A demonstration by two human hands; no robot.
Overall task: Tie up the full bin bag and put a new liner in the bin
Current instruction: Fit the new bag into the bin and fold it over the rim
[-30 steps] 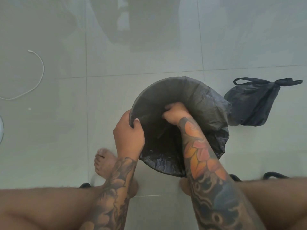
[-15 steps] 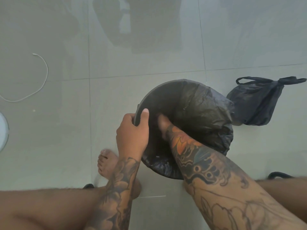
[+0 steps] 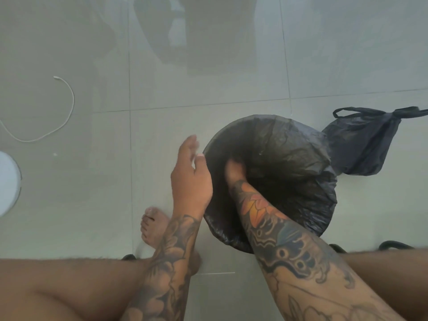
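Note:
A round dark bin (image 3: 228, 128) stands on the tiled floor in front of my knees, with a new black liner (image 3: 301, 163) in it and folded over its right and near rim. My right hand (image 3: 234, 170) reaches down inside the liner, its fingers hidden in the plastic. My left hand (image 3: 190, 179) hovers at the bin's left rim with straight fingers, the thumb close to the edge, holding nothing. The tied full black bag (image 3: 361, 147) lies on the floor just right of the bin, its handles knotted.
A white cable (image 3: 67, 112) curls on the floor at far left, above a white round object (image 3: 8, 181) at the left edge. My bare foot (image 3: 152, 225) is just left of the bin. Black sandal straps (image 3: 393, 244) show by my right leg.
My left hand has let go of the bin's left rim and opened. My right arm has pushed deeper into the liner, which now covers more of the far rim.

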